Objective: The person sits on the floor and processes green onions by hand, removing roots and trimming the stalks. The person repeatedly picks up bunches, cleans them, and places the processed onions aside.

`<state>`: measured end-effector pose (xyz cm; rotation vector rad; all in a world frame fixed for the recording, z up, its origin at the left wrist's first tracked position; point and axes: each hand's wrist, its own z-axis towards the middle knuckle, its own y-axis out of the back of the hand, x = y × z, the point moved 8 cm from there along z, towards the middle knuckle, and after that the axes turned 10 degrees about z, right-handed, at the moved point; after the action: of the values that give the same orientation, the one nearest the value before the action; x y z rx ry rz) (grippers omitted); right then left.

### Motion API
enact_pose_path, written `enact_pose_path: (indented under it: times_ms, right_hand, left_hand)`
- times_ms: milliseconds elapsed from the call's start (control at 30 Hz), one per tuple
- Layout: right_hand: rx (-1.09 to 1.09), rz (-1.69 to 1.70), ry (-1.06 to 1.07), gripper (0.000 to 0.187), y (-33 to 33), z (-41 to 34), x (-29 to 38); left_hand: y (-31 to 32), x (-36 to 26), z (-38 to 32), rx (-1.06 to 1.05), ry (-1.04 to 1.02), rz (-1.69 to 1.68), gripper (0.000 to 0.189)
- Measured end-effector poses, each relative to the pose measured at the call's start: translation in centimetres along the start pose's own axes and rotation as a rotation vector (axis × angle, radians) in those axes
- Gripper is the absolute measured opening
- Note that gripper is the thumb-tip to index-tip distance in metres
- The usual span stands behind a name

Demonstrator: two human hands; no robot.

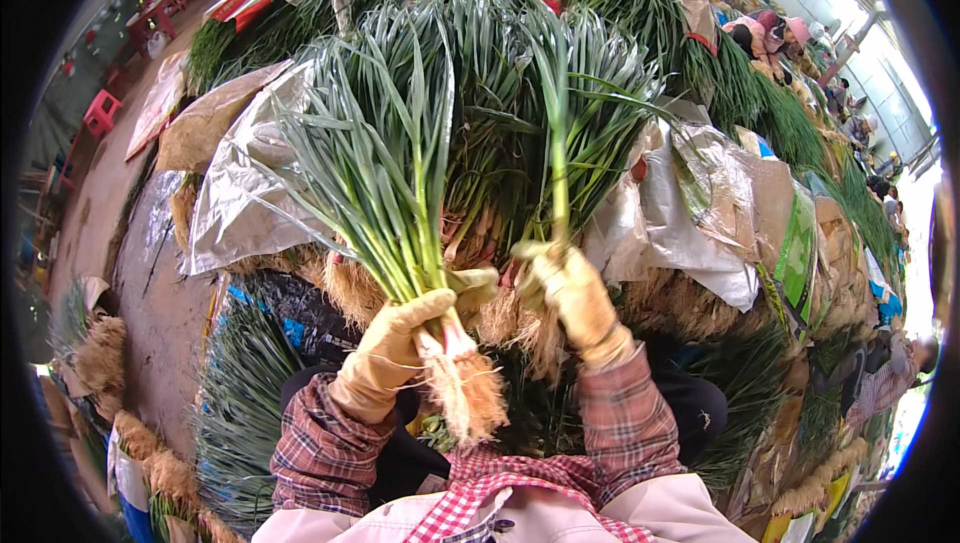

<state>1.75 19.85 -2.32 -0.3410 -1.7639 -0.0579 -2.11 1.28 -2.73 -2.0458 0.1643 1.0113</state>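
My left hand (409, 333), in a pale rubber glove, grips a bunch of green garlic plants (397, 243) just above the roots. Its leaves fan out up and to the left, while the tangled roots (469, 393) hang towards my lap. Gloved in the same way, my right hand (574, 295) is closed around the lower stem of a single green stalk (559, 160); its fingers are slightly blurred. Behind both hands lies a large heap of green garlic plants (495, 100), with reddish stem bases and roots facing me.
White plastic sacking (247, 190) covers plants at left, and more sheeting (675, 220) lies at right. Leafy bundles (240, 393) rest beside my left knee. A red stool (102, 114) stands on the floor at far left. People, one in a pink hat (798, 31), sit along the right.
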Motion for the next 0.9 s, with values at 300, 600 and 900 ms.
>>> enact_pose_path:
  times_ms: [300,600,900]
  right_hand:
    - [0.224,-0.567,-0.071,0.028,-4.9,-4.1,-14.5]
    - [-0.110,-0.309,0.052,0.066,-2.4,-0.9,0.8]
    - [0.193,-0.635,-0.026,0.037,-5.3,-2.8,-16.6]
  left_hand:
    - [0.7,3.4,1.8,-0.005,-0.038,0.138,0.045]
    - [0.9,1.5,-0.2,0.093,0.020,0.165,0.048]
    - [2.9,2.2,-0.5,0.059,-0.042,-0.077,0.038]
